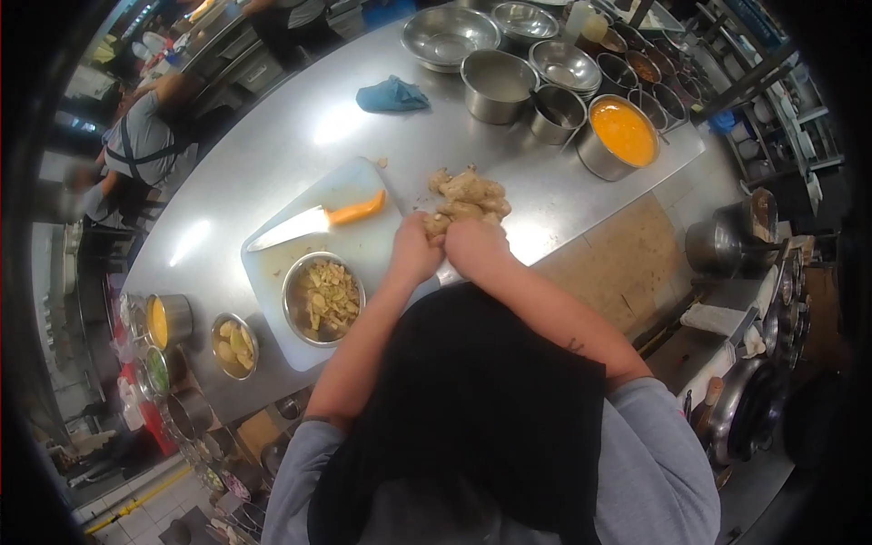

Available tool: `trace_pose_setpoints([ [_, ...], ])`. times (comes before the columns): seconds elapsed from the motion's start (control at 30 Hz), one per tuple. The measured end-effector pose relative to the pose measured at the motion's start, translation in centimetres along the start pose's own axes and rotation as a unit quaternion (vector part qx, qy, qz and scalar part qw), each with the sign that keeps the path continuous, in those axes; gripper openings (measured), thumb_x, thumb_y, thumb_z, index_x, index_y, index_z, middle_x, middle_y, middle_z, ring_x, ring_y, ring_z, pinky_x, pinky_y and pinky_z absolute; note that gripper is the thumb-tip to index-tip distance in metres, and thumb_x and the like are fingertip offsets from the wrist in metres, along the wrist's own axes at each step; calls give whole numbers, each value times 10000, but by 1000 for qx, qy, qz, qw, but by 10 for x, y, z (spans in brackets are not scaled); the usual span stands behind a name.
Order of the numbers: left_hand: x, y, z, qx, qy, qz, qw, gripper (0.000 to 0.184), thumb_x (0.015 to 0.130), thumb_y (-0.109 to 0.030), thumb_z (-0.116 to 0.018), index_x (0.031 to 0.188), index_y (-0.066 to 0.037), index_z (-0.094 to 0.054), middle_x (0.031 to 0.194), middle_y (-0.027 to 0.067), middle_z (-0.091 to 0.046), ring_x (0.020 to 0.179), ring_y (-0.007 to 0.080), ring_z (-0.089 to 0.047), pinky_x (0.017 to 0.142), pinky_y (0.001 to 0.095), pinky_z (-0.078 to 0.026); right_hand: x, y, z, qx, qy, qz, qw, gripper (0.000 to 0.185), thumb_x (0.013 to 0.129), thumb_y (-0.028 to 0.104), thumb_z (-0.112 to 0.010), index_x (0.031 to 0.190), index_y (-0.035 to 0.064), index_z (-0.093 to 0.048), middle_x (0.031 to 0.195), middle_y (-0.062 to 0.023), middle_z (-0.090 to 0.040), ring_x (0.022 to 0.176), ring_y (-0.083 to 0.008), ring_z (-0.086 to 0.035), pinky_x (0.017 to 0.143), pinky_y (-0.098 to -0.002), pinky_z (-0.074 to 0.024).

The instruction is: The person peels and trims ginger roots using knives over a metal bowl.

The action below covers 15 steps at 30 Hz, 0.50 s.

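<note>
two bare hands meet just beyond the black apron (pixel 472 391), low over the near side of the metal desk (pixel 300 136). the left hand (pixel 419 249) and the right hand (pixel 477 247) are side by side, their fingers curled closed on the near end of a heap of knobbly, pale brown roots (pixel 470 193); the fingertips themselves are mostly hidden. the rest of the heap lies on the desk just past the knuckles.

to the left of the left hand, a pale blue cutting board (pixel 272 338) carries a steel bowl (pixel 288 318) of chopped, yellowish-brown pieces (pixel 327 298). farther up the board lies a knife (pixel 313 221), its orange handle toward the hands and its blade pointing left. left of the board is a smaller bowl (pixel 217 354) holding larger yellowish pieces (pixel 238 345), and past it a pot (pixel 179 320) with yellow-orange contents.

farther out, a crumpled blue cloth (pixel 391 94) lies on the desk. to its right are stacked steel bowls (pixel 450 41), a deep pot (pixel 495 104) and a wider pot (pixel 604 168) of bright orange liquid. in the far left background, a person (pixel 145 141) in a grey top with dark straps bends forward.
</note>
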<state>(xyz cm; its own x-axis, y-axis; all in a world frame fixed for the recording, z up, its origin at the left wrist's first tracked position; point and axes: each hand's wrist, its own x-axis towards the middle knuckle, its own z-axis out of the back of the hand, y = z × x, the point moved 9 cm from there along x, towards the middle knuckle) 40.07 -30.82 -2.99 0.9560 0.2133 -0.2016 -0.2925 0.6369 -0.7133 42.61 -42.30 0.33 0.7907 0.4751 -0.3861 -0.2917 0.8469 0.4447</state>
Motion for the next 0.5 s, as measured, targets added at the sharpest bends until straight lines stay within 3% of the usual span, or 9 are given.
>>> trace_pose_setpoints([
  [0.13, -1, -7, 4, 32, -39, -40, 998, 487, 838, -80, -741, 1257, 69, -544, 1207, 320, -582, 1154, 490, -569, 978, 505, -482, 6, -18, -11, 60, -46, -52, 996, 261, 929, 178, -583, 993, -5, -758, 967, -215, -746, 960, -393, -724, 836, -476, -562],
  [0.27, 5, 4, 8, -11, 8, -48, 999, 516, 834, -143, -786, 1271, 45, -585, 1080, 250, -675, 1005, 401, -668, 905, 453, -530, 22, -18, -13, 13, 30, 58, 998, 297, 979, 211, -558, 1000, -15, -749, 950, -218, -738, 928, -375, -723, 829, -485, -558],
  [0.37, 9, 20, 19, -13, 15, -71, 997, 552, 851, -137, -780, 1315, 59, -555, 1114, 234, -691, 1006, 315, -693, 881, 406, -545, 31, -36, -11, 62, 87, 79, 991, 412, 1076, 253, -453, 962, -33, -726, 909, -226, -728, 873, -368, -714, 803, -479, -560],
  [0.5, 8, 43, 32, -139, 4, 10, 990, 532, 843, -60, -784, 1315, 31, -556, 1082, 179, -700, 1004, 272, -701, 883, 394, -557, 30, -40, -5, 96, 40, 42, 994, 420, 1079, 243, -448, 934, -73, -684, 958, -261, -709, 911, -396, -696, 813, -491, -546],
])
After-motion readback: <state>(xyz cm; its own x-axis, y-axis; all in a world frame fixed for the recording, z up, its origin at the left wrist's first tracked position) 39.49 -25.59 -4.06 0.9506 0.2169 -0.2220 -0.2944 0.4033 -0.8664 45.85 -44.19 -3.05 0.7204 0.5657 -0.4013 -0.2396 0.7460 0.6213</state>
